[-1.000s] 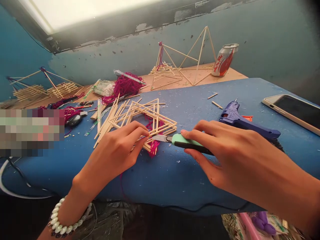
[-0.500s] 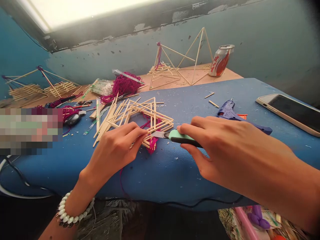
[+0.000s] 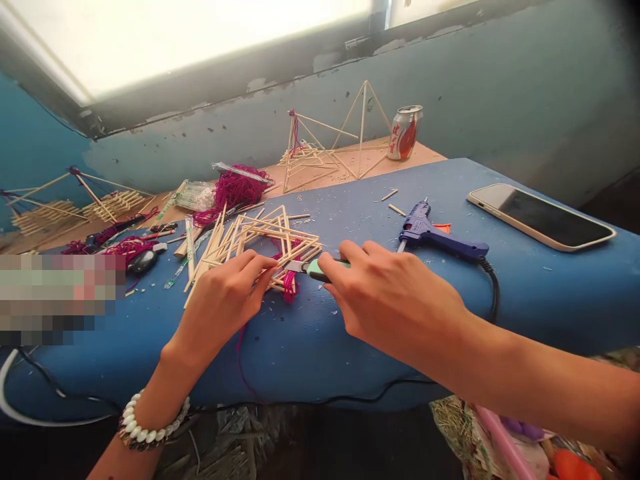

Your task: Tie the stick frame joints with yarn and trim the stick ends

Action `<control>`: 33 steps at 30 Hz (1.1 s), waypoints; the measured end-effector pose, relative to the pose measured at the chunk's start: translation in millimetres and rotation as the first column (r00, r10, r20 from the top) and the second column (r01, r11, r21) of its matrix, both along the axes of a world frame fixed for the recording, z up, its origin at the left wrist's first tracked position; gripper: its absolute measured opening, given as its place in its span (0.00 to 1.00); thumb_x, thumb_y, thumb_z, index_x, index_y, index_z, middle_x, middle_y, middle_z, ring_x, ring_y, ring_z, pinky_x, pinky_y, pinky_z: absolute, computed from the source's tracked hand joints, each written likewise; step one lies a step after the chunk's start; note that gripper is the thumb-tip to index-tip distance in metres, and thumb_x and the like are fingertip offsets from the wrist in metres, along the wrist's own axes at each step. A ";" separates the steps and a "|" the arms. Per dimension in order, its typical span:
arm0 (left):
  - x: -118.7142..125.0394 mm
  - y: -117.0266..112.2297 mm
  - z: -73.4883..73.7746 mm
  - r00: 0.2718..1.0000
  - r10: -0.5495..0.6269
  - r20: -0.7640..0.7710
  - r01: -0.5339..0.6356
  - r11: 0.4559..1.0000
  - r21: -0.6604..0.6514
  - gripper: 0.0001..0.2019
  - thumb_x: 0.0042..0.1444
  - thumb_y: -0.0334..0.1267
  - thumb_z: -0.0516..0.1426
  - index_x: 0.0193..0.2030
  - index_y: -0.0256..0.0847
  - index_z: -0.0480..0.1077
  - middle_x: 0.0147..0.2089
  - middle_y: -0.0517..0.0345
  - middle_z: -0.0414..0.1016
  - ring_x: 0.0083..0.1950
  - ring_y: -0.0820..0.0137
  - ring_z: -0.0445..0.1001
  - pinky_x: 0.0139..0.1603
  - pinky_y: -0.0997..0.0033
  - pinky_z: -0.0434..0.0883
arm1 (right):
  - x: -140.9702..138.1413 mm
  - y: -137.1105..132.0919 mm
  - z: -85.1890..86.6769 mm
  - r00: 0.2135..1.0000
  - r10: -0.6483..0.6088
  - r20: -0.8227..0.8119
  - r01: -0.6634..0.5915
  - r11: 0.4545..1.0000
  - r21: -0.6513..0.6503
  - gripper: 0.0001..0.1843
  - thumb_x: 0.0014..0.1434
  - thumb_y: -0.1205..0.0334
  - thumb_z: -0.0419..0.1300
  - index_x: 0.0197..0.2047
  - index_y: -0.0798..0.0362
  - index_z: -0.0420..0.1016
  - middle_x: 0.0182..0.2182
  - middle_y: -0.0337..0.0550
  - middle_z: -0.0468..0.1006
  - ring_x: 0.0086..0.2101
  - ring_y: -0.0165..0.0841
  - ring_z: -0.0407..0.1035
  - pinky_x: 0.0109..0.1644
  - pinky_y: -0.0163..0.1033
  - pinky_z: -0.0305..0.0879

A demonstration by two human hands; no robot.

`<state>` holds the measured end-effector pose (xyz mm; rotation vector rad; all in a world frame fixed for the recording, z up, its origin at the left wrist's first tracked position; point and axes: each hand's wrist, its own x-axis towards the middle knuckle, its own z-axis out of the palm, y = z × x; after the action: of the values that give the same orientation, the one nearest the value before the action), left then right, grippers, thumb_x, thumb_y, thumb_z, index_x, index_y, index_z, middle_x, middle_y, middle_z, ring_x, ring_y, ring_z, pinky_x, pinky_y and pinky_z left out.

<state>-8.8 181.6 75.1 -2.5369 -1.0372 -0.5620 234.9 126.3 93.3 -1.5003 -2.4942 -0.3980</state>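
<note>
My left hand (image 3: 225, 293) grips the edge of a flat lattice of thin wooden sticks (image 3: 250, 243), which lies on the blue padded tabletop (image 3: 525, 313). My right hand (image 3: 395, 300) is shut on a utility knife (image 3: 315, 269) with a mint-green and black handle. Its short steel blade (image 3: 295, 267) points left, into the lattice, close to my left fingertips. Magenta yarn (image 3: 289, 285) is tangled among the sticks just below the blade. My right hand hides most of the knife handle.
A purple glue gun (image 3: 425, 230) with a black cord and a smartphone (image 3: 543, 217) lie to the right. Several loose sticks and yarn scraps lie to the left. Stick pyramids (image 3: 335, 137), a yarn bundle (image 3: 235, 189) and a drink can (image 3: 405, 132) stand behind.
The whole scene has shifted left and looks smaller as my head moved back. My right hand and the knife stay at the lattice, and the glue gun now shows fully.
</note>
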 end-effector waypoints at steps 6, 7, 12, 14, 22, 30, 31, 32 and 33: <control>-0.4 -1.3 -1.1 0.999 0.051 0.001 -0.051 0.998 -0.040 0.05 0.73 0.37 0.56 0.46 0.41 0.74 0.39 0.60 0.78 0.37 0.67 0.79 0.37 0.66 0.69 | 1.1 -3.2 3.6 1.000 -0.029 -0.010 0.028 0.998 -0.056 0.03 0.67 0.65 0.60 0.45 0.51 0.72 0.34 0.45 0.74 0.31 0.40 0.73 0.27 0.41 0.44; -0.9 -0.7 -1.5 0.999 0.048 0.011 -0.047 0.997 -0.053 0.05 0.73 0.37 0.57 0.46 0.41 0.74 0.40 0.60 0.78 0.38 0.67 0.80 0.38 0.66 0.69 | 1.4 -3.5 3.6 0.999 -0.034 -0.012 0.033 0.998 -0.057 0.03 0.67 0.65 0.60 0.45 0.50 0.72 0.34 0.45 0.74 0.32 0.40 0.73 0.27 0.40 0.44; -3.6 4.4 -3.8 0.998 0.002 0.058 0.003 0.997 -0.082 0.05 0.72 0.37 0.57 0.47 0.42 0.74 0.41 0.61 0.80 0.40 0.68 0.81 0.38 0.68 0.69 | 1.9 -1.8 2.7 0.999 -0.052 0.011 0.053 0.996 -0.067 0.03 0.67 0.64 0.59 0.45 0.50 0.72 0.35 0.44 0.74 0.31 0.40 0.74 0.27 0.41 0.45; -4.2 5.4 -4.5 0.998 0.000 0.057 0.004 0.998 -0.070 0.05 0.72 0.37 0.57 0.46 0.41 0.74 0.41 0.61 0.80 0.40 0.68 0.81 0.37 0.68 0.69 | 1.3 -0.2 2.7 0.998 -0.052 0.022 0.054 0.996 -0.068 0.03 0.68 0.64 0.59 0.45 0.50 0.72 0.35 0.44 0.75 0.30 0.39 0.74 0.27 0.41 0.44; -2.9 7.6 -3.0 0.999 -0.014 0.035 0.016 0.998 -0.054 0.07 0.73 0.37 0.56 0.46 0.40 0.74 0.39 0.59 0.79 0.37 0.68 0.79 0.37 0.67 0.69 | -4.8 3.4 6.1 0.997 -0.067 0.043 0.070 0.996 -0.061 0.06 0.68 0.65 0.58 0.47 0.51 0.72 0.36 0.45 0.75 0.31 0.38 0.77 0.27 0.41 0.41; -0.8 7.2 -0.7 0.999 -0.004 0.038 0.006 0.999 -0.052 0.07 0.73 0.37 0.56 0.45 0.39 0.74 0.39 0.59 0.79 0.37 0.68 0.80 0.37 0.67 0.70 | -12.5 3.4 3.6 0.997 -0.075 0.027 0.077 0.996 -0.044 0.08 0.65 0.71 0.56 0.46 0.52 0.71 0.36 0.46 0.75 0.31 0.38 0.76 0.26 0.41 0.38; -0.6 7.0 -0.7 0.999 -0.004 0.041 0.006 0.999 -0.051 0.07 0.73 0.37 0.56 0.45 0.39 0.74 0.38 0.59 0.79 0.37 0.68 0.80 0.37 0.67 0.70 | -13.3 3.2 3.4 0.997 -0.078 0.025 0.079 0.996 -0.046 0.09 0.64 0.73 0.56 0.46 0.52 0.71 0.36 0.46 0.75 0.31 0.38 0.76 0.26 0.41 0.38; -0.5 7.1 -0.7 0.999 -0.003 0.042 0.005 0.999 -0.051 0.07 0.73 0.37 0.56 0.44 0.39 0.74 0.38 0.59 0.79 0.37 0.67 0.80 0.37 0.67 0.69 | -14.0 3.1 3.2 0.996 -0.085 0.022 0.086 0.995 -0.047 0.11 0.62 0.75 0.56 0.45 0.52 0.71 0.36 0.46 0.75 0.31 0.38 0.77 0.26 0.41 0.38; -0.5 7.3 -0.8 0.999 0.000 0.040 0.002 0.999 -0.051 0.07 0.73 0.37 0.56 0.45 0.39 0.74 0.39 0.59 0.79 0.37 0.67 0.81 0.37 0.67 0.69 | -14.5 3.3 2.9 0.996 -0.091 0.020 0.092 0.995 -0.050 0.12 0.61 0.76 0.56 0.45 0.52 0.71 0.35 0.46 0.75 0.31 0.39 0.77 0.26 0.41 0.39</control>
<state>-9.3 188.9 74.3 -2.5804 -1.0767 -0.5957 220.4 129.6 96.2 -1.6420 -2.4729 -0.3668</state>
